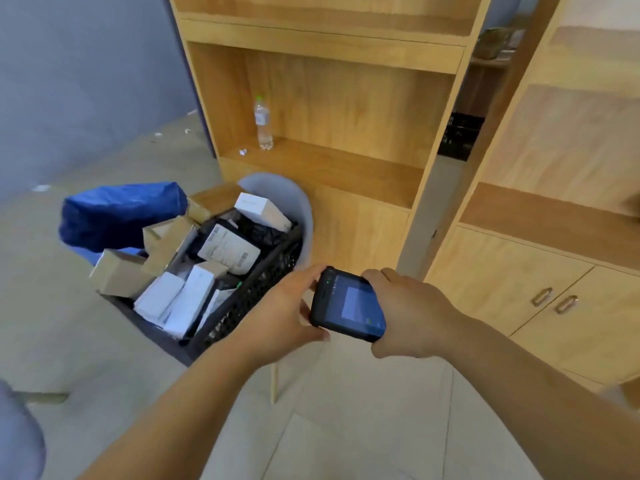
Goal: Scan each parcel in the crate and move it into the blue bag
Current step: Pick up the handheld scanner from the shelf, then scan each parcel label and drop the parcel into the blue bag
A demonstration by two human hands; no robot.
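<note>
Two-handed hold on the scanner (346, 306): left grip (280, 313) and right grip (412, 317) curled round its ends, screen up, likely for reading. Poised just beside the crate (258, 292), parcels (228, 249) within reach.

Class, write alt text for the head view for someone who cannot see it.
The left hand and right hand hold a black scanner beside a black crate piled with parcels. A blue bag lies beside the crate; a water bottle stands on a wooden shelf.

Blue bag (117, 213), black lattice crate (263, 289), white and tan parcels (188, 303) (one black-wrapped), pale-wood shelves (329, 98).
</note>
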